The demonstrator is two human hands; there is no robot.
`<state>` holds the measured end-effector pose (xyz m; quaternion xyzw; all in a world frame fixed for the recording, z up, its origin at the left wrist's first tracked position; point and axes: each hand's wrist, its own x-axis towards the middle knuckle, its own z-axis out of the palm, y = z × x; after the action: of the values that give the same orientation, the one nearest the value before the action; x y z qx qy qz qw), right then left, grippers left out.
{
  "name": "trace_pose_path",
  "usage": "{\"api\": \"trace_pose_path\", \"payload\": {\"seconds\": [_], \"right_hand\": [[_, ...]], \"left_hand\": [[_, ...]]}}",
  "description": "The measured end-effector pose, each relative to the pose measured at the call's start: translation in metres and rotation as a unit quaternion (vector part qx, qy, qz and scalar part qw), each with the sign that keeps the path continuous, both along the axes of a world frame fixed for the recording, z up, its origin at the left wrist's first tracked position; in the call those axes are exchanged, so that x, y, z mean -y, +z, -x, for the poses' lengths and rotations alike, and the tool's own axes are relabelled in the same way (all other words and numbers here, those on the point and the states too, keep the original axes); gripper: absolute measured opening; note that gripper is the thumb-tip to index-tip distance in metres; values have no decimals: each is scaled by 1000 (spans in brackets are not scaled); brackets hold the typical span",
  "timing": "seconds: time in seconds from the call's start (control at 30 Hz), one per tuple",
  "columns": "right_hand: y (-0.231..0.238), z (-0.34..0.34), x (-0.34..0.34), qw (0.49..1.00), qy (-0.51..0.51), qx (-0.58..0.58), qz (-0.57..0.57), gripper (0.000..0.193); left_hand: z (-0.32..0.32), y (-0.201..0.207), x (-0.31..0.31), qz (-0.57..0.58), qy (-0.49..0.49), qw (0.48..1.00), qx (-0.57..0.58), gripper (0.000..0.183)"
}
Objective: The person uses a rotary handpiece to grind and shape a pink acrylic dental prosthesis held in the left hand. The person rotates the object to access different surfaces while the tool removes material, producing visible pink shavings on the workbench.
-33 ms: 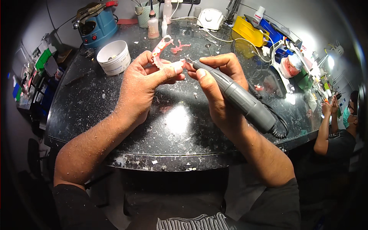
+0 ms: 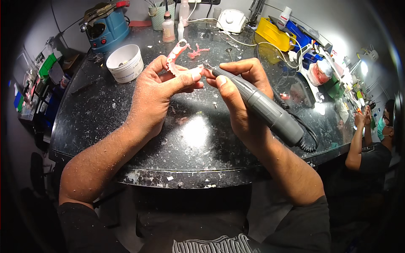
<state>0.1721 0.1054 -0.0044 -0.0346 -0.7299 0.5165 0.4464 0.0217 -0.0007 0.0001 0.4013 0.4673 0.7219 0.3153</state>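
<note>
Left hand clamped on curved pink denture, right hand on ridged grey handpiece.

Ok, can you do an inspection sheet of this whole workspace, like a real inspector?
Surface: glossy black tabletop, scuffed and speckled white.
Job's things: pink arch-shaped piece with white tooth-like parts; grey cylindrical handpiece, tip near the piece, contact unclear.
Clutter: white round plastic tub; branching pink scrap; yellow plastic bin.
Hands: bare left hand, dusty, holds the pink piece; bare right hand grips the handpiece.
Cables: black coiled cord at the handpiece's rear; thin white cable toward the back right.
Surroundings: masked co-worker in black, far right.
</note>
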Motion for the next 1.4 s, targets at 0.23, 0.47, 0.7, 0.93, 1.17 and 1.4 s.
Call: {"api": "trace_pose_path", "payload": {"seconds": [0.23, 0.47, 0.7, 0.93, 1.17, 1.4], "right_hand": [[-1, 5, 3, 999, -21, -39, 29, 23], [0, 1, 3, 998, -44, 17, -47, 18], [-1, 1, 4, 996, -61, 25, -58, 18], [-1, 2, 6, 995, -68, 29, -60, 18], [-3, 6, 7, 996, -79, -19, -25, 24], [-5, 7, 7, 996, -82, -26, -27, 25]], "left_hand": [[-4, 1, 2, -18, 16, 1000, -13, 32], [-11, 2, 4, -27, 41, 998, -34, 22], [-11, 1, 5, -31, 37, 998, -28, 16], [-11, 0, 5, -35, 42, 998, -21, 17], [-10, 0, 6, -33, 51, 997, -56, 17], [-13, 3, 7, -27, 49, 998, -34, 15]]}}
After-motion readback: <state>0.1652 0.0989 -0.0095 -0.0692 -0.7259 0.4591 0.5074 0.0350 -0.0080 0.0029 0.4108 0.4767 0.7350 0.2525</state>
